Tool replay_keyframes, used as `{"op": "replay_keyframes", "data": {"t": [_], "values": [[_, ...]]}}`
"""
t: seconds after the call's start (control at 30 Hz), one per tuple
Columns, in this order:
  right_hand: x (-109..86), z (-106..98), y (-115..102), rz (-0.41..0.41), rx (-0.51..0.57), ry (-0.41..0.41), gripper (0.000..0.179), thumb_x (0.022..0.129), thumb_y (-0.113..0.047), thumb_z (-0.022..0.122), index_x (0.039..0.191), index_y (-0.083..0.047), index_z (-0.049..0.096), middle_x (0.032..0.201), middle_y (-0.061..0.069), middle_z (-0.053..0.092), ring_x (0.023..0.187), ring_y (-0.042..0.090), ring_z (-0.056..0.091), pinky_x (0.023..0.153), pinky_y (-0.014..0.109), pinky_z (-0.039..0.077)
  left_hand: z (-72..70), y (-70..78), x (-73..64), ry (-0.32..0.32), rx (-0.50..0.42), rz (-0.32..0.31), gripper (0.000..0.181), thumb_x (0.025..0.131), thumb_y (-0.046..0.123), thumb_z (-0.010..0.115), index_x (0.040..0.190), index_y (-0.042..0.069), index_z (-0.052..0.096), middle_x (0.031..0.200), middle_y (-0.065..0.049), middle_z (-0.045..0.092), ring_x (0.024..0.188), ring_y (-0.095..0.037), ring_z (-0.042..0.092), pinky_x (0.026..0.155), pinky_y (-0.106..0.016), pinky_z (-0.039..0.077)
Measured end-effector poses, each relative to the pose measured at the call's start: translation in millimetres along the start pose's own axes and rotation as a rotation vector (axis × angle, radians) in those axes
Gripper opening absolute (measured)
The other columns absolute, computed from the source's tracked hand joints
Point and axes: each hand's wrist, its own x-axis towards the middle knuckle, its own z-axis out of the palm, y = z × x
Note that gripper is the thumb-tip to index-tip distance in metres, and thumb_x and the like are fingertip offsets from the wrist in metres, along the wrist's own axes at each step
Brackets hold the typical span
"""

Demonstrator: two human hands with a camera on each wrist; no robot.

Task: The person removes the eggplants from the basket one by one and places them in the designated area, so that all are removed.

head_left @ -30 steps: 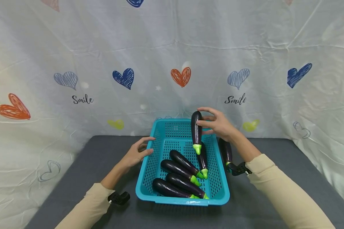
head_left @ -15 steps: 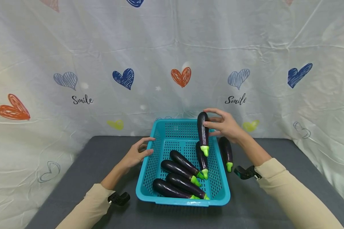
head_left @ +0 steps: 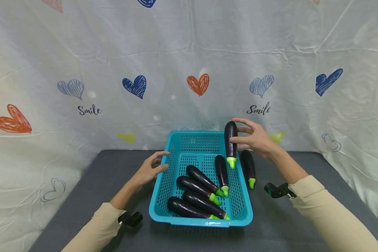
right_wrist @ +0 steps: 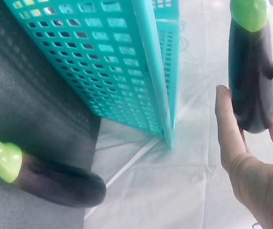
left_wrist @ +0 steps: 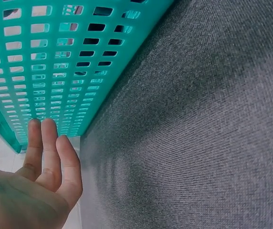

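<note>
Grey tabletop [head_left: 280, 224] under basket [head_left: 192, 221], heart-printed backdrop [head_left: 166, 38]

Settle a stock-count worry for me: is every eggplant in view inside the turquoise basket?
No, one eggplant lies on the gray table outside the basket, beside its right wall.

Backed by a creased white sheet [head_left: 166, 31] printed with orange, blue and yellow hearts [head_left: 198, 85] and, twice, the word "Smile" [head_left: 258, 109], behind a dark gray tabletop [head_left: 270, 225].
</note>
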Motion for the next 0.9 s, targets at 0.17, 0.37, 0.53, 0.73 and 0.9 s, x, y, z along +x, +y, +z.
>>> {"op": "replay_keyframes", "data": {"t": [0.17,0.37,0.53,0.73,0.9], "values": [[-4.4,-7.8,1.0,-0.003,-0.011,0.0,0.078,0.094,0.001,0.073,0.159,-0.012,0.032,0.15,0.025,0.033,0.107,0.029,0.066,0.084,0.048,0.055,0.0,0.1,-0.2,0.003,0.0,0.001,0.05,0.104,0.025,0.063,0.151,0.019,0.047,0.133,-0.022,0.056,0.104,-0.034,0.057,0.073,-0.044,0.046],[-11.3,-15.7,0.2,-0.004,-0.027,0.003,0.078,0.095,0.0,0.072,0.16,-0.014,0.031,0.153,0.023,0.028,0.113,0.028,0.063,0.086,0.045,0.055,0.2,-0.4,0.0,-0.002,-0.008,0.004,0.05,0.104,0.024,0.062,0.151,0.018,0.046,0.134,-0.023,0.056,0.106,-0.035,0.058,0.074,-0.044,0.047],[-18.9,-23.7,-1.4,-0.003,0.01,0.026,0.078,0.095,0.003,0.069,0.16,-0.016,0.031,0.152,0.022,0.025,0.11,0.024,0.064,0.085,0.042,0.055,0.7,-1.3,0.4,-0.012,-0.011,0.014,0.049,0.105,0.024,0.061,0.152,0.019,0.046,0.134,-0.023,0.056,0.107,-0.035,0.058,0.074,-0.044,0.047],[-29.5,-36.1,-4.1,-0.029,0.02,0.071,0.075,0.095,0.003,0.069,0.159,-0.019,0.036,0.151,0.023,0.024,0.109,0.021,0.064,0.082,0.039,0.056,0.1,-2.9,1.1,-0.009,-0.019,0.006,0.049,0.105,0.025,0.061,0.151,0.019,0.046,0.135,-0.023,0.055,0.111,-0.036,0.058,0.076,-0.045,0.049],[-36.3,-45.9,-2.9,-0.028,-0.055,0.098,0.076,0.096,-0.001,0.07,0.16,-0.021,0.034,0.153,0.023,0.023,0.114,0.023,0.059,0.082,0.038,0.056,0.0,-1.9,1.1,-0.008,-0.024,0.005,0.049,0.105,0.024,0.061,0.151,0.019,0.047,0.134,-0.023,0.055,0.111,-0.037,0.059,0.077,-0.045,0.05]]}}
